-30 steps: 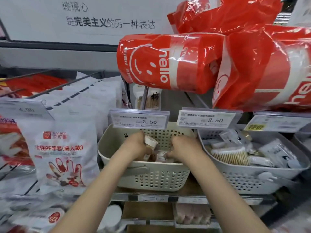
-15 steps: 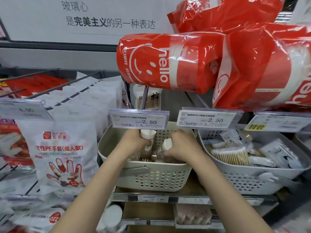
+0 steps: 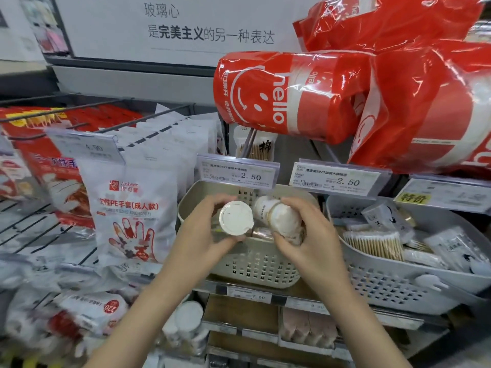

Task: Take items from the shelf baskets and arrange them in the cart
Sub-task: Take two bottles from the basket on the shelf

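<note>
Above the beige perforated plastic shelf basket (image 3: 255,264), both hands, left (image 3: 204,235) and right (image 3: 310,240), each gripped white-capped round tubs (image 3: 236,217), with no cart visible and arranging undone.

3 white-capped round tubs (image 3: 236,217) tilted above the beige basket (image 3: 255,264), lids facing out.

The left hand (image 3: 204,229) covers the body of the white-lidded tub (image 3: 236,217) it grips, so only the lid shows. The right hand (image 3: 309,237) hides most of the two tubs (image 3: 281,217) it holds, and their label print is too small to read. Behind both hands, the cream basket (image 3: 255,264) keeps its floor out of sight. Right of the right hand, the grey basket (image 3: 385,288) is cut by the picture's edge. Below the hands, the lower shelf goods (image 3: 186,322) are blurred.
</note>
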A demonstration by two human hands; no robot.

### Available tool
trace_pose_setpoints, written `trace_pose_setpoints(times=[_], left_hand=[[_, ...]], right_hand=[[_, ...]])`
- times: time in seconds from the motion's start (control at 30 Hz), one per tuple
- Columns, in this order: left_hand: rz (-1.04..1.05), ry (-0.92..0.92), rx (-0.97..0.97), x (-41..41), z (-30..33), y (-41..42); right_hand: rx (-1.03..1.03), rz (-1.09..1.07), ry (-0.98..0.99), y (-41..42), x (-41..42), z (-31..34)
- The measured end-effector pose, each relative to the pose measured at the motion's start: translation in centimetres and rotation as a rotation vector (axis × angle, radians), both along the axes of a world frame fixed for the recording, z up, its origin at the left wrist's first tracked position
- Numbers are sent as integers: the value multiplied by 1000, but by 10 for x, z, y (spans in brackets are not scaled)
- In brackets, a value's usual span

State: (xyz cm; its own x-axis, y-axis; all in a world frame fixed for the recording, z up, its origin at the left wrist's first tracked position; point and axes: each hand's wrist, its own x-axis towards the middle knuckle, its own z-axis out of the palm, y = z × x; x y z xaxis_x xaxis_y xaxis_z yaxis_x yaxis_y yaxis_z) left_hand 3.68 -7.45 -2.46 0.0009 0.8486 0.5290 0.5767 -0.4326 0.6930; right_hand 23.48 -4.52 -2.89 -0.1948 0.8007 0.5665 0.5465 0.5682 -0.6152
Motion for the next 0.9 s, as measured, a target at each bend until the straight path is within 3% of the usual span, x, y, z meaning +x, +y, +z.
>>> trace_pose_setpoints(times=[0.17, 0.33, 0.53, 0.67, 0.9], left_hand=[[159, -136, -21, 1, -5, -72], [381, -360, -129, -6, -26, -147], [708, -523, -210, -34, -61, -243], [859, -677, -160, -60, -77, -296], [1055, -842, -89, -127, -98, -359]], right_hand=[[0, 111, 208, -56, -8, -12], [-265, 272, 405, -96, -25, -30], [-571, 475, 414, -141, -75, -58], [-754, 630, 413, -170, -112, -70], [-903, 858, 318, -206, -211, -95]])
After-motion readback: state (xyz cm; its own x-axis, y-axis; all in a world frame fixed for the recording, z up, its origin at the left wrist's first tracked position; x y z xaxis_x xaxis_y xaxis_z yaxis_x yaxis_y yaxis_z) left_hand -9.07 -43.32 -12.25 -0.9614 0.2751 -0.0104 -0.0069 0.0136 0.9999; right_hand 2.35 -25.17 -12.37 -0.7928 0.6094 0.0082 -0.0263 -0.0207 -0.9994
